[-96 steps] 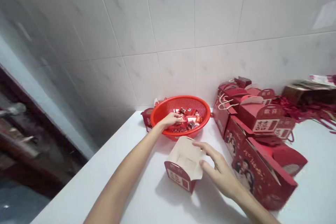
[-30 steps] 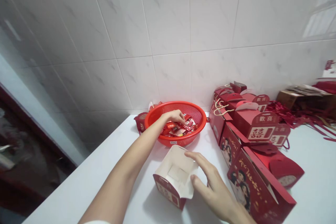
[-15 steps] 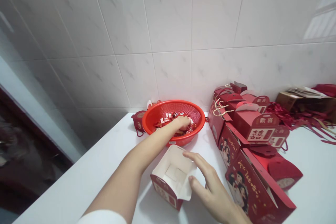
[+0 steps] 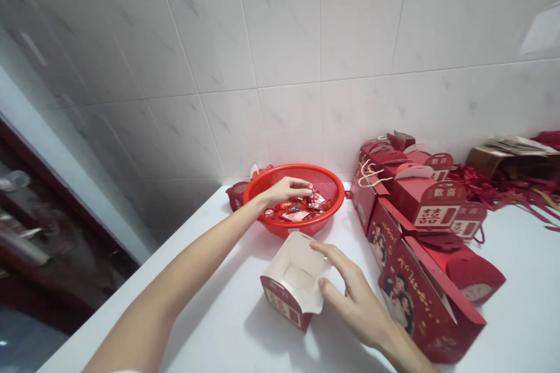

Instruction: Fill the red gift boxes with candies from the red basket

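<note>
Room and surface, left to right: dark reddish-brown door frame (image 4: 56,233), its metal handle blurred; pale blue-grey upright strip (image 4: 74,163); wall (image 4: 289,29) of glossy white tiles, grey-veined, with straight joints and a light reflection at upper right; white table (image 4: 210,297), smooth and plain, set against the wall.

Items, left to right:

Small dark-red carton (image 4: 237,195), partly hidden behind the basket's left side.

Basket (image 4: 262,221), red plastic, round, perforated wall, smooth rolled rim; inside, a loose heap of shiny wrapped pieces (image 4: 295,208), red and white.

Left hand (image 4: 289,189), bare, reaching in over the basket; fingertips drawn close at a small red-and-white piece; whether it is gripped cannot be told.

Open box (image 4: 286,302), folded card, red printed outside, off-white inside, curved flaps spread; upright on the table in front of the basket, its floor bare.

Right hand (image 4: 350,297), thumb and fingers apart, fingertips against the open box's right-hand flap.

Red gift boxes (image 4: 431,303), grouped in rows and partly stacked; matt card, arched tops, gold lettering, pale character panels, a printed portrait of two people; cream twisted cord loops (image 4: 374,178) at the rear.

Crimson ribbon (image 4: 472,186), tangled, glossy.

Brown carton (image 4: 494,163), papers on top.
</note>
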`<action>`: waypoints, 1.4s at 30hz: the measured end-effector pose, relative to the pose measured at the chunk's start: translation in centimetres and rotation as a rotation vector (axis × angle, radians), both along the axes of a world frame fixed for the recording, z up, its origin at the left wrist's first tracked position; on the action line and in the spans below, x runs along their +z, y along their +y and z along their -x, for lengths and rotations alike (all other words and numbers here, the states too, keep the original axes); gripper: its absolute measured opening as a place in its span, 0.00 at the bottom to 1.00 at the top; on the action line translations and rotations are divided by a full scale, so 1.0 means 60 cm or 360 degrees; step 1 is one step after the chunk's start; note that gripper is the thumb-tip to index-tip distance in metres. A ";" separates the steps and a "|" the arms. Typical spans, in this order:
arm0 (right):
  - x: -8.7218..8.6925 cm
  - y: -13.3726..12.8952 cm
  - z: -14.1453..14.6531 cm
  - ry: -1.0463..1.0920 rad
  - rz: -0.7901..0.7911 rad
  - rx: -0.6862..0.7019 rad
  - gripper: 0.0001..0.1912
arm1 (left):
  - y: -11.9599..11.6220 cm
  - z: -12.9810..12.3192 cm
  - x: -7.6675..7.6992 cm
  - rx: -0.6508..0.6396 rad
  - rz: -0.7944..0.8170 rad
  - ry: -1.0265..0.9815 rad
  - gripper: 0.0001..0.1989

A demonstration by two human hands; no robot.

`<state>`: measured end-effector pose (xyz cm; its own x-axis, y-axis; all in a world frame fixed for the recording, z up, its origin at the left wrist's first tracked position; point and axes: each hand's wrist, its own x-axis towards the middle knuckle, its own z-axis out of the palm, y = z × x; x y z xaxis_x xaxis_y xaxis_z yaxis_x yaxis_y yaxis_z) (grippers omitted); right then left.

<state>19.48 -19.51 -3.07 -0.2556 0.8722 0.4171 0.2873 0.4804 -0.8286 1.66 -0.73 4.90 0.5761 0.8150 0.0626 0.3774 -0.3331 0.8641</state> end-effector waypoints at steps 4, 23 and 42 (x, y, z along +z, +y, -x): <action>-0.004 0.001 -0.001 -0.0022 -0.0003 -0.0001 0.26 | -0.056 0.031 0.005 0.0050 0.0390 -0.0344 0.20; -0.006 0.002 0.005 0.0236 -0.0113 0.0027 0.18 | -0.249 0.048 -0.008 -0.0146 0.0573 -0.0633 0.24; 0.032 0.006 0.032 0.0472 -0.0283 -0.0060 0.04 | -0.265 0.055 0.011 -0.0114 0.0288 -0.0458 0.15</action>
